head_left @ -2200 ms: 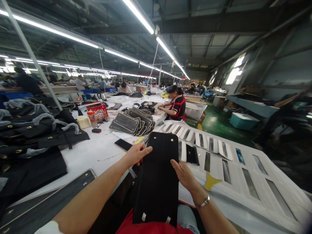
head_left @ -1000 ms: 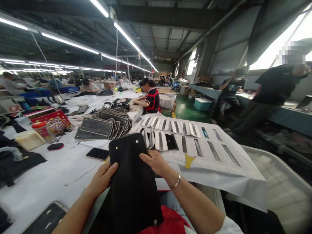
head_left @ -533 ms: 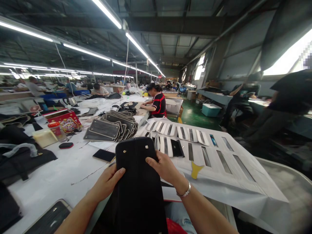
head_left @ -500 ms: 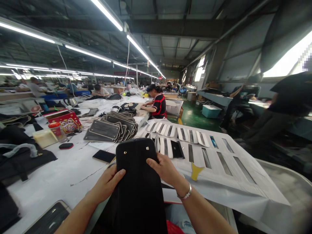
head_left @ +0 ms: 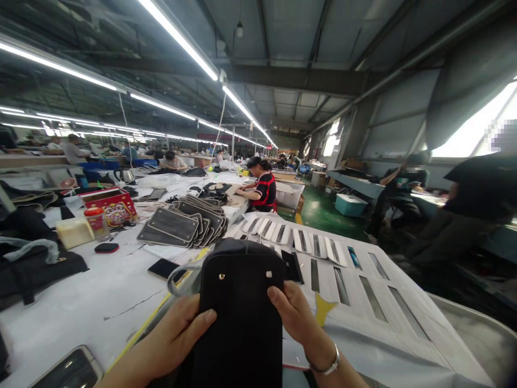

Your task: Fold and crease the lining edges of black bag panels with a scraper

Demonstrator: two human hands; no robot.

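Observation:
Between my two hands is a black handbag (head_left: 242, 318), its rounded base toward me with two small metal studs near the far end. A pale, wrapped-looking loop (head_left: 174, 281) sticks out beyond its left side. My left hand (head_left: 177, 328) grips the left edge, thumb lying on the base and fingers hidden behind. On the opposite edge my right hand (head_left: 297, 315) is closed the same way, its thumb near the right stud. The near end of the bag runs out of view at the bottom.
Stacked dark panels (head_left: 194, 221) with studs lie ahead on the white table. Left are a phone (head_left: 163, 268), a red box (head_left: 111, 207) and another black bag (head_left: 44, 269). A white slotted board (head_left: 363, 285) is at right. A co-worker (head_left: 262, 186) sits ahead.
The handbag now appears larger and further right, with its base more squarely facing me. Both hands have kept their grip. The pale loop and a yellow strip on the left have come into view.

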